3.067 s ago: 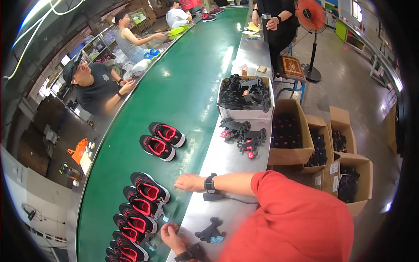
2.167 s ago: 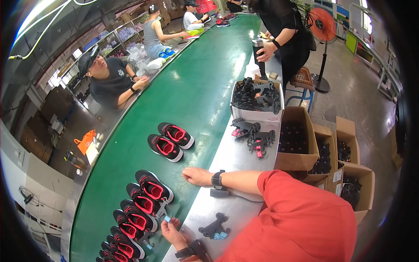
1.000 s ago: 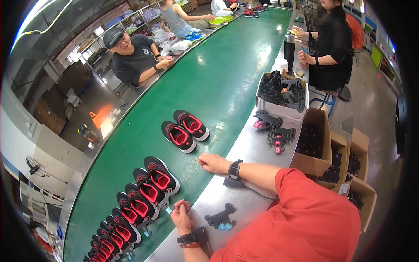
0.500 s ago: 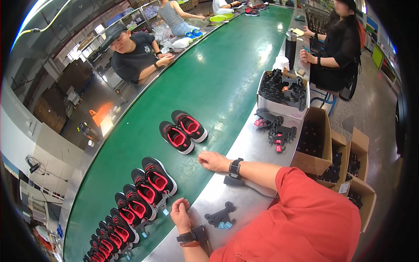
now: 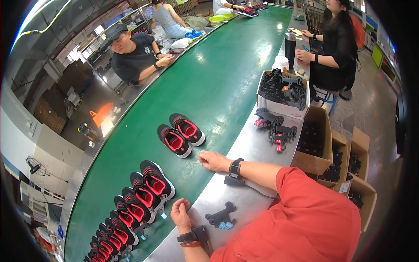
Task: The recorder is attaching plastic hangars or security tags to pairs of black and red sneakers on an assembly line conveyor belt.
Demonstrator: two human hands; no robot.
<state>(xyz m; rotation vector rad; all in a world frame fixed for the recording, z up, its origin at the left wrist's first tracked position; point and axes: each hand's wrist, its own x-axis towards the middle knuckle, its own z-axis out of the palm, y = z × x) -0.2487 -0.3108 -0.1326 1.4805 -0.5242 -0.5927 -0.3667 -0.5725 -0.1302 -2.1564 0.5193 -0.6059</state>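
Two shoes, probably light, soft-topped and firm-soled, best gripped at the heels, lying on the belt just far-left of the right hand, its fingers curled under, grip unclear, with the left hand loosely parted, seemingly empty.
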